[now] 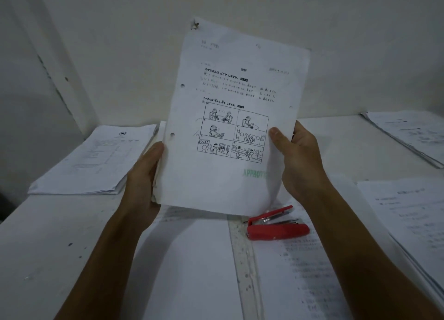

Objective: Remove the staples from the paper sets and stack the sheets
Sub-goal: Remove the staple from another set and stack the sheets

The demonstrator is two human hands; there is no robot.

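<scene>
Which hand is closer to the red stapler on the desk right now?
Right. The right hand grips the right edge of the held white paper set just above the red stapler; the left hand grips the set's left edge, farther away.

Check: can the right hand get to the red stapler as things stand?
Probably not yet. The right hand grips the paper set along with the left hand. The red stapler lies uncovered just below, so once that grip lets go, the way looks free.
</scene>
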